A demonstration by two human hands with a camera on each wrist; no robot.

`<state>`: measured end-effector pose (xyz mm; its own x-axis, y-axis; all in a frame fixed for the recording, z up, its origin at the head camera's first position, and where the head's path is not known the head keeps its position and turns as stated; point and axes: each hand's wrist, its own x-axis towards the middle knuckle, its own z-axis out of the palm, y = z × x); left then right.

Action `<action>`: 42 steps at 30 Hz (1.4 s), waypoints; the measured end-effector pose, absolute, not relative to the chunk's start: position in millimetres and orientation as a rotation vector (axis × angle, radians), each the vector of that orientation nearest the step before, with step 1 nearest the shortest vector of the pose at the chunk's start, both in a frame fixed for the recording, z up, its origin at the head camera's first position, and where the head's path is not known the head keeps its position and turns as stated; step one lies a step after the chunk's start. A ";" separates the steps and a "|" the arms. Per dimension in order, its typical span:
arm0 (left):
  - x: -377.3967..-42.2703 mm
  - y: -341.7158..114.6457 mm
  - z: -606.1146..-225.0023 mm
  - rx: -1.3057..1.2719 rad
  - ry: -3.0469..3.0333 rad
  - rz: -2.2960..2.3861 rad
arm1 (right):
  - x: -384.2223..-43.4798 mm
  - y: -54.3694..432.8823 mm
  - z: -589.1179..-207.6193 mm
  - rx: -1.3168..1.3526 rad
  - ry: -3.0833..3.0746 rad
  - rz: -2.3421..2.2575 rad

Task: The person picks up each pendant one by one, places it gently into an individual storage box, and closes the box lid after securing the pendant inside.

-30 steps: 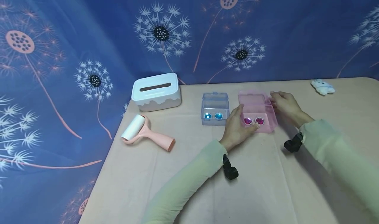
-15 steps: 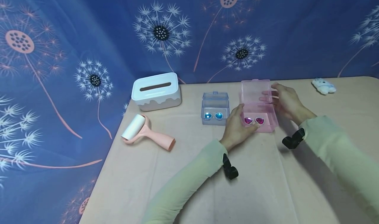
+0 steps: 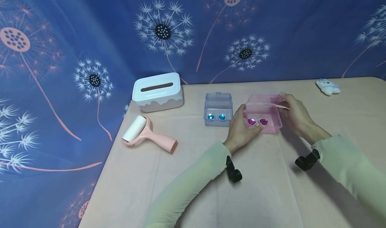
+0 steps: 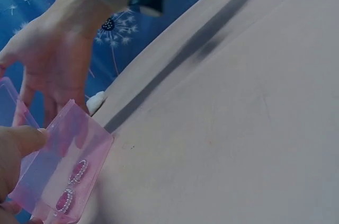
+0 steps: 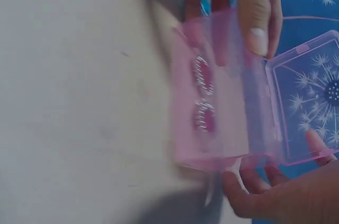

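In the head view a clear pink plastic box (image 3: 272,129) stands with its lid (image 3: 265,99) raised and leaning back. Two magenta gems with sparkling trim (image 3: 263,121) lie inside it. My left hand (image 3: 241,127) grips the box by its left side, thumb over the front rim. Along the right side is my right hand (image 3: 298,116), its thumb at the lid's edge and the other fingers loosely extended beside the wall. In the right wrist view these fingers (image 5: 254,182) sit right by the box wall, with one fingertip overlapping the lid.
Just left of the pink box stands an open blue box (image 3: 218,122) with two blue gems (image 3: 221,117). Further left are a white tissue box (image 3: 158,94) and a pink-handled lint roller (image 3: 150,134). A small white plush toy (image 3: 328,86) lies at the back right.
The pink lid rose upright half a second ago and now leans lower again. My right hand has shifted slightly right and down with it; the left hand keeps its hold on the box.
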<state>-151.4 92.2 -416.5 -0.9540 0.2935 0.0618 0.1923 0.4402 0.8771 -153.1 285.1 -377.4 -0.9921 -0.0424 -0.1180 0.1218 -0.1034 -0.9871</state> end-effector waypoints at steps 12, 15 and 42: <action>-151.6 90.3 -416.5 0.442 2.507 1.604 | -124.2 284.2 -400.4 -0.047 2.170 -1.998; -152.3 90.3 -416.5 0.473 2.534 1.575 | -122.3 282.1 -405.3 0.017 2.309 -1.856; -143.8 90.0 -415.9 0.591 2.617 1.564 | -112.2 275.5 -410.2 0.122 2.673 -1.671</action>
